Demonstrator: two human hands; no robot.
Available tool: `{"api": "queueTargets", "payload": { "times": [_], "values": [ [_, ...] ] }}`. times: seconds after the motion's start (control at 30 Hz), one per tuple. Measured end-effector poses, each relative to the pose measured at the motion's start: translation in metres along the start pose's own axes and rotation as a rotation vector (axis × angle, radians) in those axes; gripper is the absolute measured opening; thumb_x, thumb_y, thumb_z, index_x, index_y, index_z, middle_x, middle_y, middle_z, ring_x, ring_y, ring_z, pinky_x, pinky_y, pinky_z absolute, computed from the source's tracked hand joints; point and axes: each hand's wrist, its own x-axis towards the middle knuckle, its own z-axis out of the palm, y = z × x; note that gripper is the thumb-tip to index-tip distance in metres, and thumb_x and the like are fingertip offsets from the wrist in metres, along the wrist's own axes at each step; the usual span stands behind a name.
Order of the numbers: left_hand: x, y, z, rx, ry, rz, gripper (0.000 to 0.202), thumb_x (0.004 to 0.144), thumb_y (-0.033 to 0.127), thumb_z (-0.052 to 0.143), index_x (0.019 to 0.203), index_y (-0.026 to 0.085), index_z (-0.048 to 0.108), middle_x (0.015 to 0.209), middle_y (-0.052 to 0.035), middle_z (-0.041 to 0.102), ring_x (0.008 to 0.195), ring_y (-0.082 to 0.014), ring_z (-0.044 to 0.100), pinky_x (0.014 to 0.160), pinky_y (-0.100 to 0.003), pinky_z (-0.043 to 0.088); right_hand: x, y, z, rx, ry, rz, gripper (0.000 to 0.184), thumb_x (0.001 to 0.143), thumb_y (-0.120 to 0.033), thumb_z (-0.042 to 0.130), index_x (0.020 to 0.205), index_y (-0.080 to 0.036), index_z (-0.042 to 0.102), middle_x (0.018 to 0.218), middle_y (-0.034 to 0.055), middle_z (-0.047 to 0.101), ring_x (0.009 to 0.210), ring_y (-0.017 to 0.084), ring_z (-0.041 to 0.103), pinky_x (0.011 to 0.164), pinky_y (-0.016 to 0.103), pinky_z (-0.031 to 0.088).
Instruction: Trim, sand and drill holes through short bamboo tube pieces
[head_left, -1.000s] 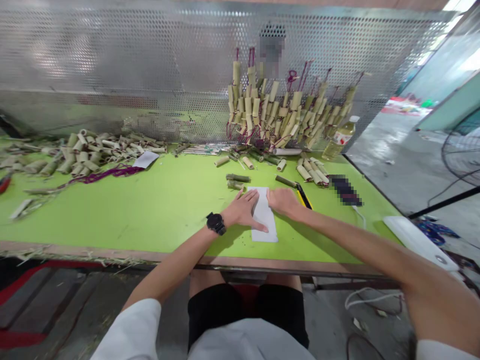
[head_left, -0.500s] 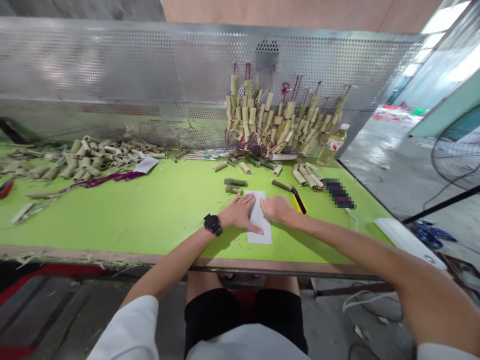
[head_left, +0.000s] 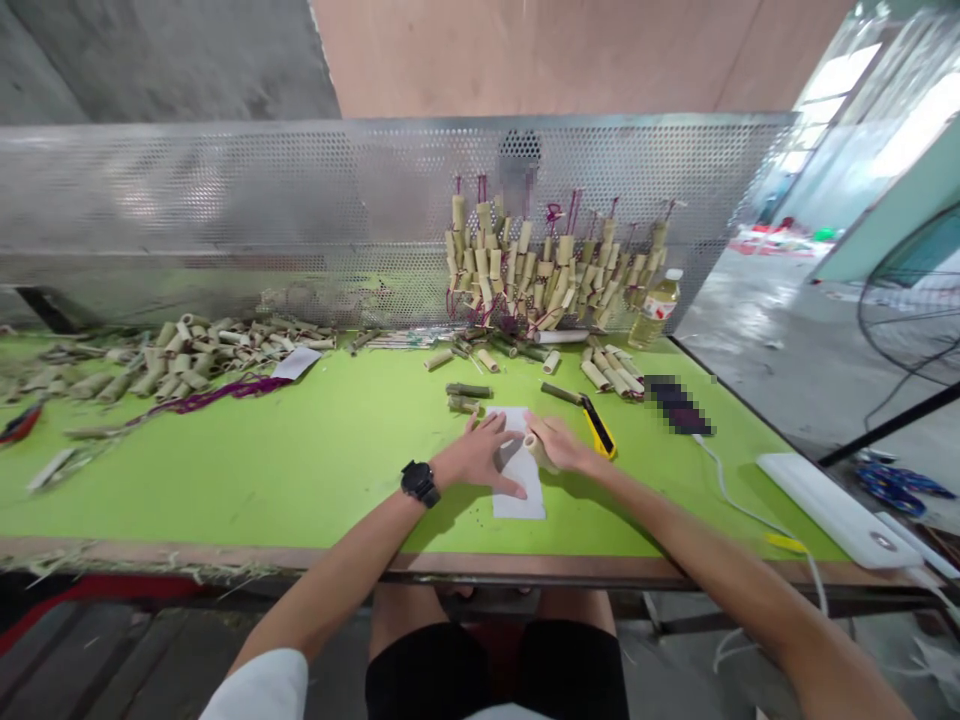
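A white rectangular sheet [head_left: 519,497], which looks like sandpaper or paper, lies on the green tabletop in front of me. My left hand [head_left: 484,455] rests flat on its left side, thumb and fingers spread. My right hand [head_left: 556,443] is closed around a short bamboo tube [head_left: 534,446] over the sheet's right edge; the tube's round open end faces up and left. Just beyond the left hand lie two short bamboo pieces [head_left: 469,391]. A yellow and black utility knife [head_left: 598,426] sits right of my right hand, touching or close to a thin bamboo piece [head_left: 560,393].
Bamboo tubes strung on purple cord [head_left: 555,265] lean against a perforated metal screen [head_left: 300,200]. A bottle of yellow liquid [head_left: 655,310] stands at the back right. Loose bamboo tubes [head_left: 176,360] and purple cord [head_left: 232,392] lie left. A white power strip [head_left: 832,510] is at right.
My right hand has tilted, so the tube's open end now shows. My left hand stays on the sheet. The whole view has shifted, with the table sitting lower in the picture.
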Motion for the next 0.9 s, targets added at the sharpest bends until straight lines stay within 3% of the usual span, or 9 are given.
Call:
{"api": "queueTargets", "payload": {
  "times": [0.1,0.23,0.43,0.6,0.73,0.9],
  "values": [
    [-0.001,-0.001,0.000,0.020,0.034,0.055,0.121,0.069,0.096,0.074,0.162,0.020,0.055,0.179,-0.0234,0.031,0.167,-0.0501,0.023,0.135,-0.071,0.012,0.000,0.007,0.003,0.248,-0.002,0.086,0.066,0.107,-0.072,0.028,0.066,-0.026,0.054,0.060,0.0034,0.061,0.054,0.018,0.059,0.053,0.031,0.050],
    [-0.002,0.004,0.000,0.068,0.082,0.123,0.106,0.077,0.091,0.072,0.150,0.015,0.064,0.167,-0.0240,0.049,0.156,-0.0471,0.043,0.130,-0.061,0.033,-0.001,0.011,0.004,0.369,0.005,0.126,0.070,0.100,-0.081,0.035,0.066,-0.025,0.058,0.056,0.0026,0.061,0.048,0.016,0.058,0.048,0.029,0.048],
    [-0.001,0.020,0.004,0.094,0.163,0.067,0.085,0.096,0.083,0.054,0.145,0.015,0.065,0.153,-0.0214,0.065,0.142,-0.0418,0.058,0.125,-0.059,0.039,-0.004,0.009,0.011,0.351,0.045,0.136,0.082,0.093,-0.092,0.035,0.059,-0.023,0.060,0.055,0.0048,0.063,0.047,0.016,0.057,0.050,0.029,0.045],
    [-0.001,0.031,0.000,0.054,0.180,0.032,0.071,0.103,0.076,0.045,0.127,0.014,0.071,0.125,-0.0179,0.078,0.111,-0.0352,0.073,0.109,-0.054,0.051,-0.009,0.003,0.016,0.229,0.078,0.034,0.083,0.096,-0.092,0.033,0.056,-0.023,0.058,0.052,0.0026,0.059,0.050,0.014,0.054,0.058,0.029,0.046],
    [-0.003,0.032,-0.003,0.054,0.204,0.038,0.071,0.106,0.075,0.039,0.117,0.014,0.074,0.111,-0.0163,0.080,0.095,-0.0314,0.074,0.095,-0.047,0.055,-0.013,0.000,0.015,0.244,0.036,0.023,0.084,0.097,-0.091,0.031,0.055,-0.023,0.058,0.050,0.0036,0.060,0.050,0.016,0.058,0.056,0.029,0.046],
    [-0.004,0.029,-0.002,0.064,0.246,0.040,0.070,0.109,0.071,0.032,0.112,0.016,0.076,0.103,-0.0150,0.080,0.092,-0.0298,0.074,0.087,-0.042,0.056,-0.015,-0.003,0.011,0.193,0.035,-0.012,0.089,0.102,-0.086,0.028,0.052,-0.022,0.064,0.050,0.0063,0.065,0.049,0.015,0.062,0.060,0.028,0.050]
  ]
}}
